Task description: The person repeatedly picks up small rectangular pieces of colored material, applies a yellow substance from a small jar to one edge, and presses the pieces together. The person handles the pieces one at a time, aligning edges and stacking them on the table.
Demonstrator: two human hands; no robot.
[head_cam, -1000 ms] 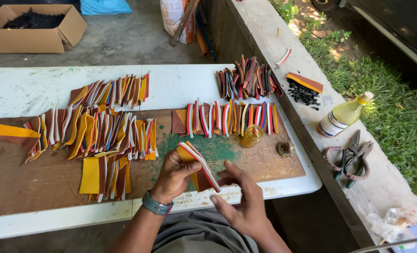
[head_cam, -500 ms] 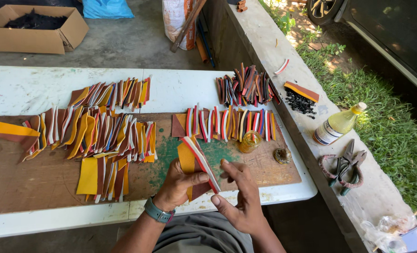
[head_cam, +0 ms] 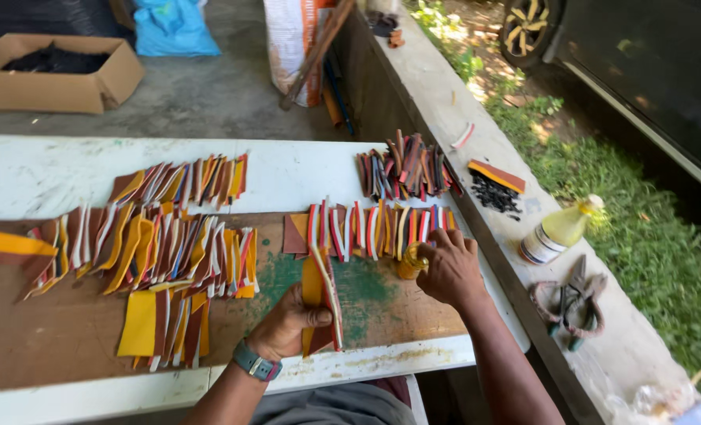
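My left hand (head_cam: 286,324) grips a layered strip of yellow, brown, white and red material (head_cam: 324,291), standing it on edge over the brown board (head_cam: 67,338). My right hand (head_cam: 447,266) reaches forward with curled fingers over a small amber jar (head_cam: 410,264), touching it at the right end of a row of coloured strips (head_cam: 374,230). Whether the fingers hold the jar is hidden. A watch sits on my left wrist.
Several more coloured strips (head_cam: 153,252) lie fanned across the board's left half and on the white table (head_cam: 35,173). Another pile (head_cam: 405,167) sits at the table's far right. On the concrete ledge: a yellow squeeze bottle (head_cam: 559,230), pliers (head_cam: 575,301), black bits (head_cam: 493,193). A cardboard box (head_cam: 55,72) stands on the floor.
My right hand left the layered strip and moved forward-right to the amber jar. My left hand keeps the strip, now held lower on the board.
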